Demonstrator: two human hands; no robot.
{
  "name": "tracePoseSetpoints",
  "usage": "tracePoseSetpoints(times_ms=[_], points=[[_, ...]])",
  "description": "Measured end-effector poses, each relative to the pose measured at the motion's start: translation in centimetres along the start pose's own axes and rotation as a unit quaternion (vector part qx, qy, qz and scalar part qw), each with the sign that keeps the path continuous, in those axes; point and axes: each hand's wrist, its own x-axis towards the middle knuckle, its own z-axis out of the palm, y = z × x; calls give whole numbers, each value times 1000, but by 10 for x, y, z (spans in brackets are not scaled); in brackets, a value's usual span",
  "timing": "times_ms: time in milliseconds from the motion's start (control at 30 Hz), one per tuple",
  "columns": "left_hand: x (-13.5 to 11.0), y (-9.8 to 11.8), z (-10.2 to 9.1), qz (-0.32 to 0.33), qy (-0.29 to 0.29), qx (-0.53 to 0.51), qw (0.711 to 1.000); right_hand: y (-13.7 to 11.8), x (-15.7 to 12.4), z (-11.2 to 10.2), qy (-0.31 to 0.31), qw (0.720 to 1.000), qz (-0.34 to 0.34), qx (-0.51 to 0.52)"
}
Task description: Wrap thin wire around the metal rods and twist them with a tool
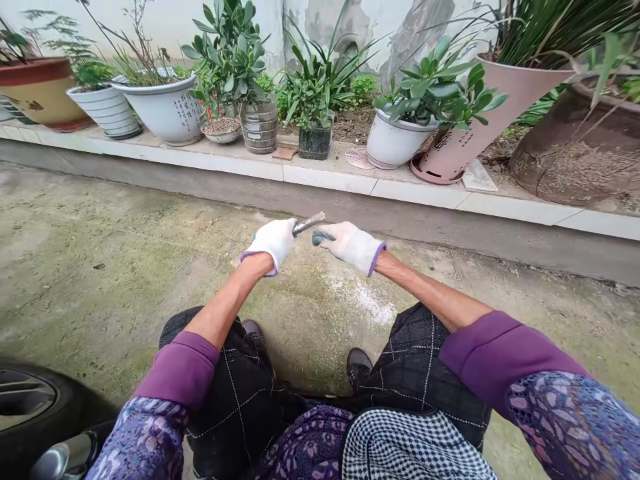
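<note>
Both hands wear white work gloves with purple cuffs and are held out over the concrete ground in front of my knees. My left hand (271,243) is closed round a short grey metal tool (308,223) whose tip points up and to the right. My right hand (350,245) sits just right of that tip, fingers curled, with dirty green-grey fingertips close to the tool's end. Whether the right fingers touch the tool or hold anything is unclear. I am seated, with my dark checked trousers and black shoes below.
A raised tiled ledge (325,179) runs across the back with several potted plants, among them a white pot (167,110), a tilted pink pot (480,120) and a round white pot (393,143). White powder (367,301) marks the ground. A dark tyre-like object (30,407) lies bottom left.
</note>
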Motion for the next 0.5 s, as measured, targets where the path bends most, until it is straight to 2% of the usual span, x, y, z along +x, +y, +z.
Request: tracePoseSetpoints(times_ms=[100,167,267,367,500], points=[[3,-3,3,-4,-11,64,998,-1,-5,-2,-41,996,15,-81],[1,-2,9,3,-33,85,996,8,-4,-7,-32,996,20,-86],[-6,4,18,28,-60,88,994,30,2,-15,12,1000,19,-15],[-12,11,19,54,-63,70,994,42,9,-19,36,996,21,73],[-10,8,10,42,-39,-41,997,27,6,-11,8,995,23,100]])
